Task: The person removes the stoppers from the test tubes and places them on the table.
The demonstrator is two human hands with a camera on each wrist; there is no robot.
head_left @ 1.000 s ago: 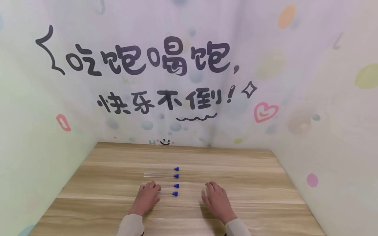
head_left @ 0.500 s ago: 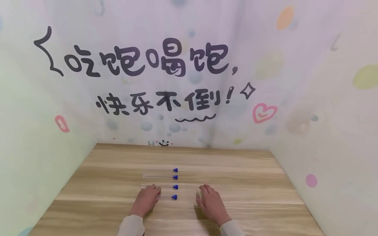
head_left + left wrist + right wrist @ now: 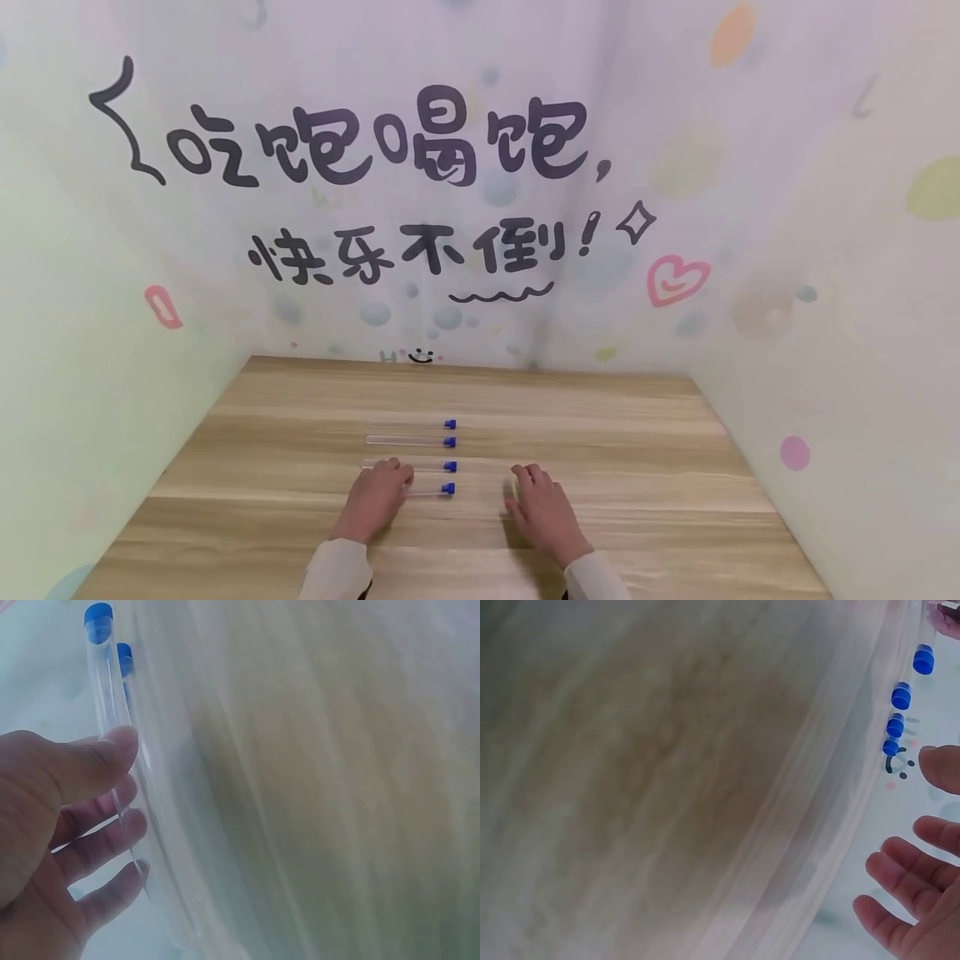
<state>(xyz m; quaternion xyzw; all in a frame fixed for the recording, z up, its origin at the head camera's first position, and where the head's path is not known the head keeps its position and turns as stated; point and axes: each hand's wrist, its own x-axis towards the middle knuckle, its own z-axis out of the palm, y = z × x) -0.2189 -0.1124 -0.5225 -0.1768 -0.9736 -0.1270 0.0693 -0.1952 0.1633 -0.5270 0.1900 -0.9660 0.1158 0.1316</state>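
Note:
Several clear test tubes with blue caps lie in a row on the wooden table, caps to the right. My left hand pinches the nearest test tube by its body, partly covering it. In the left wrist view, this held test tube runs between thumb and fingers, with another tube's cap behind it. Beyond the hand lie the third tube, the second tube and the farthest tube. My right hand hovers right of the caps, fingers loosely bent, holding nothing.
The wooden table meets a pale printed back wall with dark lettering. Side walls rise along the table's left and right edges. In the right wrist view, the blue caps line up beyond the right hand's thumb.
The nearest tube shifted slightly toward me, then slightly back, with the left hand on it. My right hand has moved a little left, toward the caps. The head view tilted slightly.

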